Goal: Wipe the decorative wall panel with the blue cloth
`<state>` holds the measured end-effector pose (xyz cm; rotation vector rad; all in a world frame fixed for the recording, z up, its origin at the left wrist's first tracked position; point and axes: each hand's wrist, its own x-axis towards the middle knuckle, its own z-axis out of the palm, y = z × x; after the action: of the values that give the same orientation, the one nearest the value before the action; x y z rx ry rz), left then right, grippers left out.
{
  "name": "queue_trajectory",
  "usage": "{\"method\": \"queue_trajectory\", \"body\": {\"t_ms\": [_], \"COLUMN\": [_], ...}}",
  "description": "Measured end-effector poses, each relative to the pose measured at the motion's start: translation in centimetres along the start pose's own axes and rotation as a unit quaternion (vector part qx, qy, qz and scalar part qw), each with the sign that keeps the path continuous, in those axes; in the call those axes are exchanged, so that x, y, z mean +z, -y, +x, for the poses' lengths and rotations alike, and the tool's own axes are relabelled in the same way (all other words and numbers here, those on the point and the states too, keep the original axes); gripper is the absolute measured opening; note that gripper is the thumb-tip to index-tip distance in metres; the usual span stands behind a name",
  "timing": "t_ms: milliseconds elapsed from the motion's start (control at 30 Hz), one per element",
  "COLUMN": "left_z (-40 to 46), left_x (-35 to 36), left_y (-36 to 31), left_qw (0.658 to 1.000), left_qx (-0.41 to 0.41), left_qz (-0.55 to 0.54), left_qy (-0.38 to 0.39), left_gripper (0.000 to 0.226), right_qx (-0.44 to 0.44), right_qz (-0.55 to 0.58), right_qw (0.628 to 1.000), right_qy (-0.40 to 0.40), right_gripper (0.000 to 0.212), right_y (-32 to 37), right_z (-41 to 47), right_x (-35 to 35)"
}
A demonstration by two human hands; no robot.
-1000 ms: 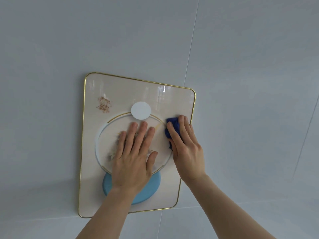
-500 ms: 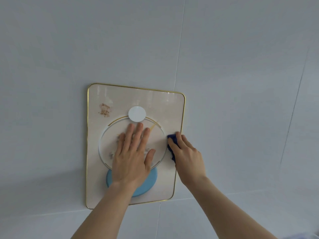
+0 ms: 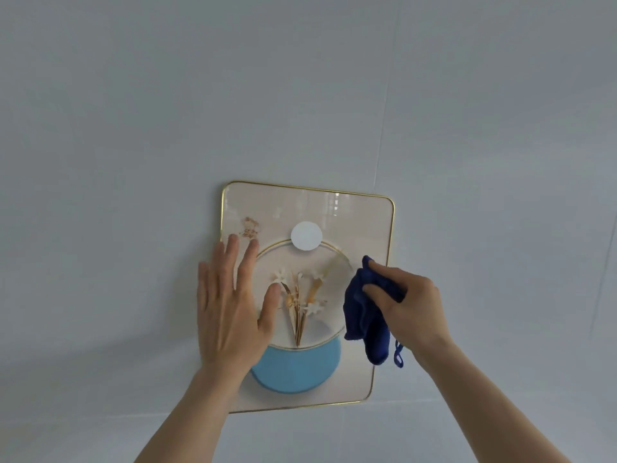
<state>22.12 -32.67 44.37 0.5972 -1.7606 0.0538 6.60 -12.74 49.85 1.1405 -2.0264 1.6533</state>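
The decorative wall panel (image 3: 362, 225) hangs on the pale wall; it is cream with a thin gold rim, a gold-edged circle with dried flowers, a white disc and a light blue disc. My left hand (image 3: 230, 305) lies flat with fingers spread over the panel's left edge. My right hand (image 3: 409, 302) grips the dark blue cloth (image 3: 365, 315), which hangs bunched in front of the panel's right side, its loop dangling below. Whether the cloth touches the panel I cannot tell.
A brownish mark (image 3: 250, 227) sits in the panel's upper left corner. The grey-white wall (image 3: 300, 95) has thin vertical seams and a horizontal seam under the panel.
My left hand slid off the centre circle to the left edge, uncovering the dried flowers. My right hand lifted back and the cloth now hangs loose instead of being pressed flat.
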Motion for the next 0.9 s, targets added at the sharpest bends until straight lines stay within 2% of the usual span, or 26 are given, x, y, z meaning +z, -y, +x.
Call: {"method": "queue_trajectory", "body": {"t_ms": [167, 267, 433, 500, 733, 900], "left_z": [1.9, 2.9, 3.6, 3.6, 3.7, 3.4], "left_x": [-0.4, 0.3, 2.1, 2.9, 4.5, 4.5], "left_y": [3.3, 5.0, 7.2, 7.8, 8.5, 8.7], "left_qw": [1.000, 0.999, 0.996, 0.996, 0.992, 0.993], "left_qx": [-0.022, 0.008, 0.034, 0.042, 0.053, 0.055], "left_qz": [-0.004, 0.033, 0.071, 0.077, 0.084, 0.070], "left_qy": [-0.019, -0.022, -0.029, -0.036, -0.076, -0.077], "left_gripper": [0.074, 0.071, 0.066, 0.066, 0.073, 0.073], "right_qx": [-0.166, -0.263, -0.362, -0.385, -0.417, -0.431], "right_qz": [0.036, -0.016, -0.160, -0.181, -0.148, -0.144], "right_qw": [0.982, 0.960, 0.913, 0.897, 0.876, 0.875], "right_qy": [-0.079, -0.098, -0.103, -0.124, -0.190, -0.166], "right_gripper": [0.041, 0.044, 0.044, 0.043, 0.044, 0.042], "right_y": [5.8, 7.7, 7.2, 6.4, 5.1, 6.2], "right_z": [1.3, 2.6, 4.6, 5.1, 6.4, 5.9], "right_x": [5.3, 8.8, 13.6, 15.1, 18.3, 19.8]}}
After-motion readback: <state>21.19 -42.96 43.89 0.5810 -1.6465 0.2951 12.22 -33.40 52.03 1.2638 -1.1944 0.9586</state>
